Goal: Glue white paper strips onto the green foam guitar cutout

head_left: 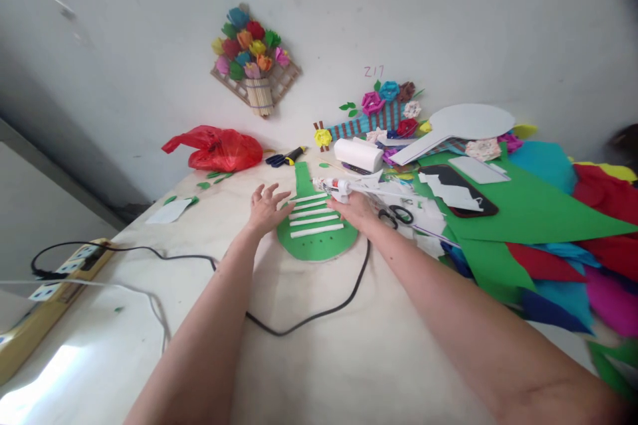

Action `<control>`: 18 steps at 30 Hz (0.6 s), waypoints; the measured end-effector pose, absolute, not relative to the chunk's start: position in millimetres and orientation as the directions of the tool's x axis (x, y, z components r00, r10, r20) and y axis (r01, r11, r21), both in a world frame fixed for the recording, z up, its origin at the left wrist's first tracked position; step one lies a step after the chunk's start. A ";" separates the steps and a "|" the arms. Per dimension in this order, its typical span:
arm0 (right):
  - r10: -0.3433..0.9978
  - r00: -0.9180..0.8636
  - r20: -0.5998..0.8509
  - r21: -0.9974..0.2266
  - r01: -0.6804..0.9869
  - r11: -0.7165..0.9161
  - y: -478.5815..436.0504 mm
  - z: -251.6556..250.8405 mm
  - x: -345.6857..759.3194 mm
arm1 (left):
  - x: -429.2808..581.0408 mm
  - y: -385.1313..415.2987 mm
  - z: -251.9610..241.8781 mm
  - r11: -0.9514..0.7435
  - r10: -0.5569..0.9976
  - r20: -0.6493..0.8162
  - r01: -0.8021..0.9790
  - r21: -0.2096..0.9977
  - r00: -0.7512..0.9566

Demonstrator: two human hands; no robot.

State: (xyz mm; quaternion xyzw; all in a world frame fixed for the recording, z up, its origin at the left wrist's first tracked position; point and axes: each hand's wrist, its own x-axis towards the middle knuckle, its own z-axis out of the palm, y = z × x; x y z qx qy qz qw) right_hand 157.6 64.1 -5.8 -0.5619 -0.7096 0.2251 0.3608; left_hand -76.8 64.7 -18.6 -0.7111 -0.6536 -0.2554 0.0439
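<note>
Our left hand (266, 208) lies flat and released, fingers spread, its fingertips touching the left edge of the green cutout (319, 244). Our right hand (357, 210) is closed around the glue gun (337, 187), holding it over the cutout's upper right side with the nozzle aimed towards our left hand.

Between the two hands the green cutout lies flat on the table (349, 358); it is shaped like a round body with a narrow neck running away from us. Five white strips (316, 219) lie across it in a row, one behind the other, and the nearest of our left fingers rest beside their ends.

From under our right hand a black cord (319, 314) curves back towards us, passes beneath our left forearm and runs out to the power strip (64, 272), well off to the left of our left hand.

Just right of our right hand sit black-handled scissors (397, 214), and beyond them spreads a heap of coloured paper sheets (528, 212). Past our right hand, farther from us, stands a white roll (357, 154). Beyond our left hand, near the wall, a red bag (217, 148) lies crumpled, and a bunch of paper flowers (250, 53) hangs on the wall above it.
</note>
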 end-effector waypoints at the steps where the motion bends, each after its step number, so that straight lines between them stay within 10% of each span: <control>1: 0.961 -0.113 0.253 -0.726 0.634 0.266 63.9 -5.5 157.6 | -75.0 65.0 -22.7 -0.115 0.919 0.395 0.953 0.281 -0.006; 18: 0.961 -0.125 0.245 -0.732 0.626 0.268 64.0 -4.7 157.7 | -75.3 56.7 -19.3 -0.230 0.907 0.402 0.946 0.229 0.123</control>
